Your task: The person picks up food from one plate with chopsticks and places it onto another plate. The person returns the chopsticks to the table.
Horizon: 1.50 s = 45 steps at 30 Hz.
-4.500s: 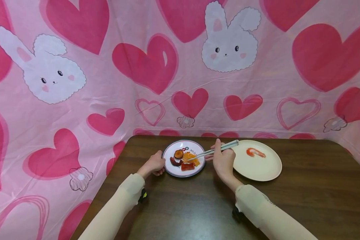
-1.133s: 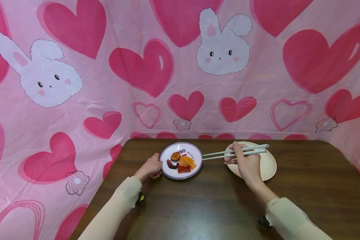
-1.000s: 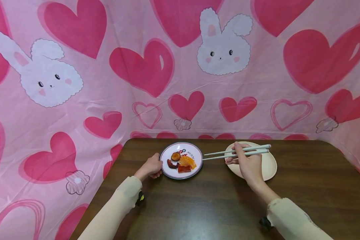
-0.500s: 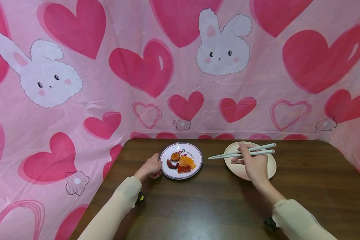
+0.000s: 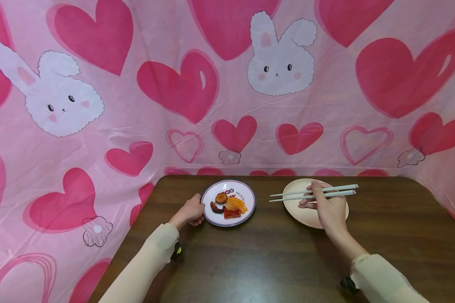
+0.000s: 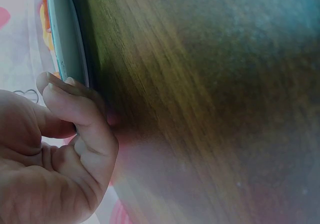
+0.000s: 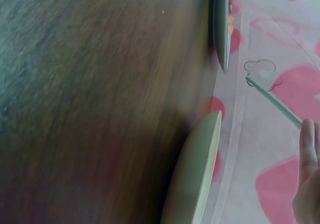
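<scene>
My left hand point(image 5: 191, 210) grips the left rim of a small white plate point(image 5: 214, 192) with a dark blue edge. In the left wrist view, curled fingers meet the plate's rim point(image 6: 68, 38). On it lie an orange salmon slice point(image 5: 236, 205), a red block point(image 5: 232, 213), a dark curled piece point(image 5: 216, 208) and a round brown piece point(image 5: 221, 198). My right hand point(image 5: 331, 212) holds a pair of pale green chopsticks point(image 5: 293, 198) above a cream plate point(image 5: 301, 216). Their tips are apart, point left and have nothing between them. The hand hides part of the cream plate.
Both plates stand near the back edge of a brown wooden table point(image 5: 242, 261), with a strip of bare wood between them. Behind it hangs a pink cloth point(image 5: 265, 109) printed with hearts and rabbits.
The chopsticks, earlier at the salmon slice, have moved right over the cream plate with my right hand. A shrimp seen there earlier is now out of sight. My left hand stays on the small plate.
</scene>
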Available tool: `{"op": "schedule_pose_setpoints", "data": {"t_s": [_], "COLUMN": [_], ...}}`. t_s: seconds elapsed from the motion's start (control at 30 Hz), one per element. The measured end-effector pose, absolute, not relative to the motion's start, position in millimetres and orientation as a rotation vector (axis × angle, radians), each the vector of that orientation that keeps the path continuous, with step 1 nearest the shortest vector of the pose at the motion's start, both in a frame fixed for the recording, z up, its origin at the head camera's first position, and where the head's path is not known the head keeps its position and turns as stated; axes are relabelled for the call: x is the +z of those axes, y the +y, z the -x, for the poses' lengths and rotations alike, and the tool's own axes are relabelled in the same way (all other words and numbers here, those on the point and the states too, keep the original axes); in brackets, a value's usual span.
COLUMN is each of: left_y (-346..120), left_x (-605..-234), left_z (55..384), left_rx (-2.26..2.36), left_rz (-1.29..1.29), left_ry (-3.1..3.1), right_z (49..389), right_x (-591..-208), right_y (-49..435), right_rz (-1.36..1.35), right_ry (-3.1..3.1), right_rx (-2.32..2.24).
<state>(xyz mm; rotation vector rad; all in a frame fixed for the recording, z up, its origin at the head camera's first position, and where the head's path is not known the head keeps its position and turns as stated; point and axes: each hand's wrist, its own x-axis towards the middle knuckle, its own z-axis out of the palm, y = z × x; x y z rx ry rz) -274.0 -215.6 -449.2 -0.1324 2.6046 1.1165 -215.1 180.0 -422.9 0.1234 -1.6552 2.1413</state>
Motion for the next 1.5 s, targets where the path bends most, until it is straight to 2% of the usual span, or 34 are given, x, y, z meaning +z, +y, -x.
{"op": "schedule_pose_setpoints", "data": {"t_s": [0.33,0.8,1.5], "left_y": [-215,-215,-215], "left_x": [-449,-452,-450], "left_z": [273,273,274], "left_rx": [1.11,1.125,1.118], "left_rz": [0.142,0.141,0.143], "left_ry": [2.605,2.613,2.605], "right_z": [213,217,229], "right_x": [-420,-424,-428], "right_y": [192,221,270], "right_rz": [-0.138,0.085,0.264], "right_ry": [-1.599,-1.542,-1.698], "right_rx": [2.189,2.094,1.895]}}
